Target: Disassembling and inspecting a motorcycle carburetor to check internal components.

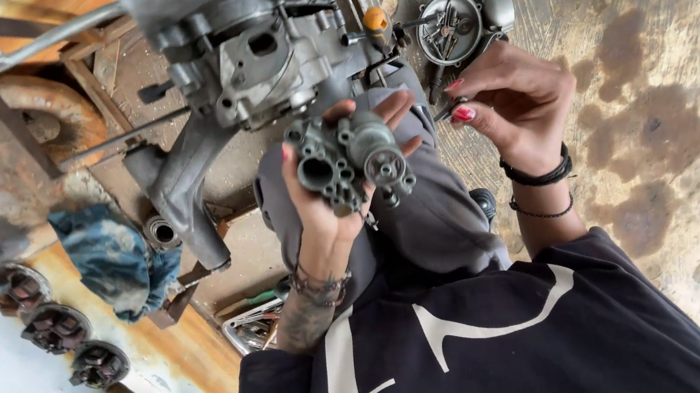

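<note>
— Grey cast metal fills the left hand point(328, 192): a carburettor body point(353, 164) with round bores, gripped between thumb and fingers and held up over the person's lap, just below the engine block point(253, 55).

— And the other hand?

— The right hand point(513, 101) sits just beside it, fingertips pinched together on a small dark part point(445, 111); it is too small to tell whether it is a screw or a jet.

— Any containers?

— One round metal bowl point(429, 41) on the stained concrete floor point(665, 146), above the right hand. It holds a loose heap of dark screws and small fittings point(446, 25). A second grey cover point(499, 6) lies touching its right side.

— What else is around?

— A crumpled blue rag point(114, 256) lies to the left, near three dark round parts point(56, 327) lined up along a pale edge. An orange-handled tool point(376, 22) sticks up beside the engine.
</note>
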